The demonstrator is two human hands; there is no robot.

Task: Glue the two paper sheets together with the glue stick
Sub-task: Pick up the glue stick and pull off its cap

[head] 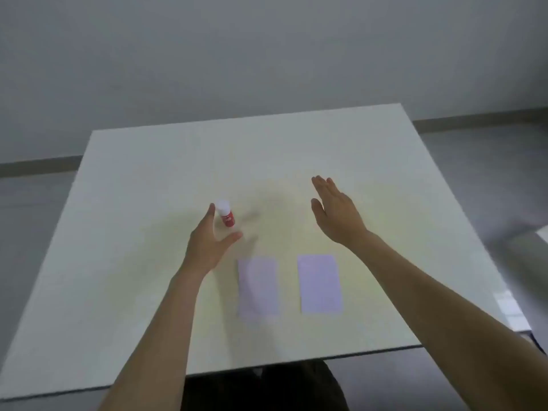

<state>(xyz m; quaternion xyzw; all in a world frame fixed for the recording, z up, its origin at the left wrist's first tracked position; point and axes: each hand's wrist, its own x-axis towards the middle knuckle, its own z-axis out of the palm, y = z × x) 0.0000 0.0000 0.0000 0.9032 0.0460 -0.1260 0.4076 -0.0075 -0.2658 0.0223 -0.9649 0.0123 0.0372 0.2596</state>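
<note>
- Left hand [207,244] spread wide, thumb and fingers cupped round the glue stick [226,215] but apparently not gripping yet.
- Stick just beyond the palm, between fingertips and thumb, standing near upright, white cap up, leaning a bit.
- Right hand [335,213] flat and open, holding nothing, well apart from the stick, so clearly the left's job.
- Two sheets [258,287] [321,283] flat side by side nearer the body, not overlapping.

A white desk [142,179] stands before a grey wall [237,54]; small white blocks [511,311] sit at its right edge.
</note>
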